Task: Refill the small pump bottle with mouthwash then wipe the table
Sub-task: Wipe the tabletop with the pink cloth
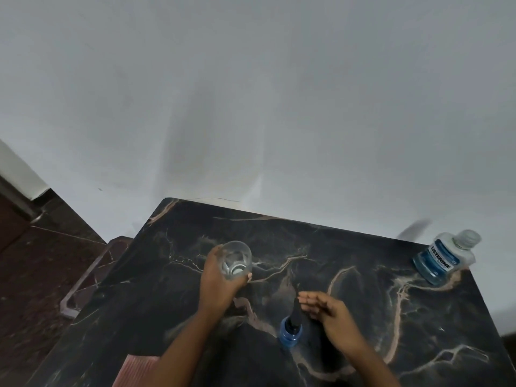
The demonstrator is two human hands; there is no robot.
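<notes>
A small pump bottle (291,331) with blue liquid and a black pump top stands on the dark marble table (418,317) near the front middle. My right hand (328,311) hovers just right of its pump, fingers relaxed and holding nothing. My left hand (220,277) grips a clear drinking glass (236,259) from the side, left of centre above the table. A Listerine mouthwash bottle (444,259), partly filled with blue liquid, stands at the table's far right corner; I cannot tell whether it is capped.
A pinkish ribbed cloth (139,370) lies at the table's front left edge. A grey wall rises right behind the table. Dark floor and a metal frame (81,286) lie to the left, below the table.
</notes>
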